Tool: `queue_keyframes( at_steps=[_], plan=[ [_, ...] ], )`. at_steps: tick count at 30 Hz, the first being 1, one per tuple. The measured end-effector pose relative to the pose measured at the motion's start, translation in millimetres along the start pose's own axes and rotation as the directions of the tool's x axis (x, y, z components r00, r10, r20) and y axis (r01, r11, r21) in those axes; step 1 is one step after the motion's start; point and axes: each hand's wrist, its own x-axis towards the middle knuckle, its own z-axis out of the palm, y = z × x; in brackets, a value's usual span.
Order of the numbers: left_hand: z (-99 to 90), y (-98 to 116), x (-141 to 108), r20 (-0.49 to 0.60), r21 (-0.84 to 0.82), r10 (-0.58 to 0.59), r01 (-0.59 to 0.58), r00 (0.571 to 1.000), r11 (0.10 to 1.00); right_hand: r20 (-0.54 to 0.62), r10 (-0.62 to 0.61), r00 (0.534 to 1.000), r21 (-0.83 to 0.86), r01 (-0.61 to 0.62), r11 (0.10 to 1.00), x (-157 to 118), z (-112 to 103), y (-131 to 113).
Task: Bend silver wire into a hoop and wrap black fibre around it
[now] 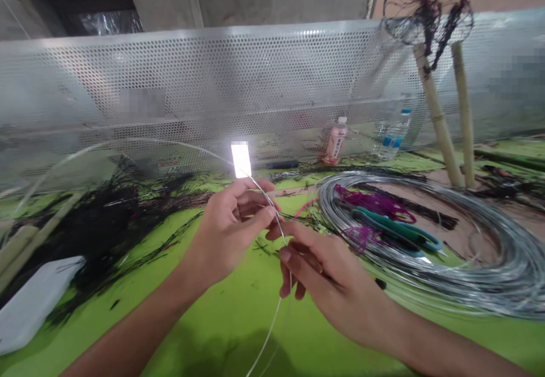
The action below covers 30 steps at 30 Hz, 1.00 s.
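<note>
A thin silvery wire (pixel 264 193) runs through both of my hands above the green tabletop (pixel 238 320). My left hand (pixel 232 229) pinches it between thumb and fingers. Just below and to the right, my right hand (pixel 326 277) has its fingers closed on the same wire. From the left hand the wire arcs away to the far left; beneath the right hand it hangs toward the bottom edge, where two strands show. To the right lies a large coil of wire (pixel 481 283), with green-handled pliers (pixel 392 226) and purple netting (pixel 374 202) inside its ring.
Black netting (pixel 106 212) and a white flat box (pixel 38 303) lie left. At the back stand a lit screen (pixel 241 161), a pink bottle (pixel 336 141) and a water bottle (pixel 395 135). Two bamboo-handled nets (pixel 440 118) rise on the right before a perforated metal panel (pixel 264 76).
</note>
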Motion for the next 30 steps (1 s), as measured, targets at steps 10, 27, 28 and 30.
queue_keyframes(
  at_steps=[10,27,28,30],
  plan=[
    [2.3,-23.7,0.3,-0.013,0.026,-0.132,0.132,0.991,0.991,-0.028,0.034,0.999,0.014,-0.034,0.999,3.8,-1.6,22.0],
    [21.9,-97.0,4.2,0.004,-0.220,-0.453,0.443,0.891,0.869,-0.265,0.153,0.952,-0.016,-0.162,0.987,12.0,0.3,54.7],
    [21.0,-104.1,2.9,0.017,-0.212,-0.462,0.454,0.887,0.865,-0.239,0.182,0.954,0.061,-0.172,0.983,13.1,0.0,53.3],
    [20.4,-117.3,-0.6,0.055,-0.192,-0.482,0.483,0.874,0.854,-0.175,0.231,0.957,0.207,-0.193,0.959,18.5,-1.9,50.3]
  ],
)
